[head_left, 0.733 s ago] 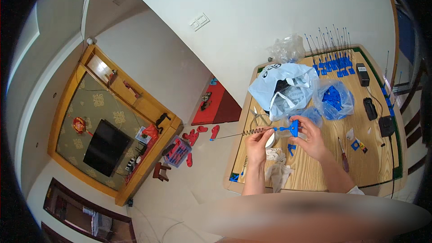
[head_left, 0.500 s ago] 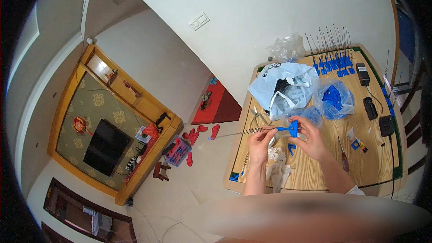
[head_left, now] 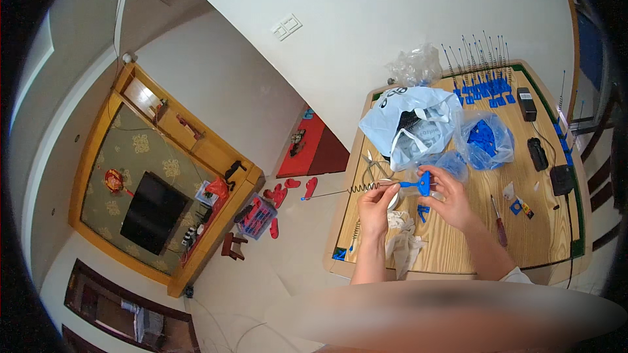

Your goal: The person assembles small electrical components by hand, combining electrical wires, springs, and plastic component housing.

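Note:
A dark coiled spring (head_left: 363,188) with a thin rod out to the left is joined to a blue plastic piece (head_left: 424,184), held level above the table. My left hand (head_left: 373,214) pinches it where the spring meets the blue stem. My right hand (head_left: 453,201) has its thumb and fingers closed round the wide blue end. Just beyond my left hand lies a pair of scissors or pliers (head_left: 373,171), partly covered. White gloves or cloth (head_left: 404,246) and a small loose blue part (head_left: 423,212) lie between my forearms.
A pale blue plastic bag (head_left: 407,123) and a clear bag with blue parts (head_left: 483,138) stand farther back. Behind them are several spring rods with blue bases (head_left: 485,88). On the right lie a screwdriver (head_left: 500,227), a glue tube (head_left: 524,208) and a black corded box (head_left: 561,182).
The blue end appears slightly turned, with more of its face showing. My hands keep the same hold and have hardly moved; the whole view has shifted slightly.

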Demonstrator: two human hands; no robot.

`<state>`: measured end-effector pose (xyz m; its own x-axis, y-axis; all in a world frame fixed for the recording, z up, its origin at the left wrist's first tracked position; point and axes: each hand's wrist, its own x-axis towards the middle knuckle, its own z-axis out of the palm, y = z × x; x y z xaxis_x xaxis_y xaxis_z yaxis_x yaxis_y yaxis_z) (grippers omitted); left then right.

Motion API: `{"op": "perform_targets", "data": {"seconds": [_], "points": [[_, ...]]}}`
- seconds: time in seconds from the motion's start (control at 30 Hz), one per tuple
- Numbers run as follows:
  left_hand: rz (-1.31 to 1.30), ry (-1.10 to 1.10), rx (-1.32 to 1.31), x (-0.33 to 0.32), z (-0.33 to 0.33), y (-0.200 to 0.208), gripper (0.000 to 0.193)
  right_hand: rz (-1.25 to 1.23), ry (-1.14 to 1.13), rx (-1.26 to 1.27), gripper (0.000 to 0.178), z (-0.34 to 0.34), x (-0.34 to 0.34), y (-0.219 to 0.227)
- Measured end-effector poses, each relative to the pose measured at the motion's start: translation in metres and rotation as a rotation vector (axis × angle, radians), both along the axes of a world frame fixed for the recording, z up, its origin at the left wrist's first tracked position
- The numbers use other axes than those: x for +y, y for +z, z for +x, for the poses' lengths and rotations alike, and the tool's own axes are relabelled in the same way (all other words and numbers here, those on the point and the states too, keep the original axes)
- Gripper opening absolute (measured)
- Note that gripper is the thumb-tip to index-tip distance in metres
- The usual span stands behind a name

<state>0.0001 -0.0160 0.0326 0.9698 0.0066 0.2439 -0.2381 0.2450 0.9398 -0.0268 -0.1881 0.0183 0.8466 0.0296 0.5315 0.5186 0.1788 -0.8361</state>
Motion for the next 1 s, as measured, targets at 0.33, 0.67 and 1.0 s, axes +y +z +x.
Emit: {"op": "perform_targets", "data": {"seconds": [0.33,0.67,1.0], "points": [[0.059,-0.033,-0.008,-0.004,-0.003,0.007,0.007,-0.08,-0.065,-0.059,0.058,-0.004,-0.004,0.001],[0.038,-0.007,-0.001,0.0,0.003,0.006,0.004,-0.149,-0.03,-0.062,0.057,-0.011,0.002,0.008],[0.045,0.017,0.018,-0.007,0.003,0.012,0.005,0.018,0.021,0.033,0.056,-0.004,0.005,0.0]]}}
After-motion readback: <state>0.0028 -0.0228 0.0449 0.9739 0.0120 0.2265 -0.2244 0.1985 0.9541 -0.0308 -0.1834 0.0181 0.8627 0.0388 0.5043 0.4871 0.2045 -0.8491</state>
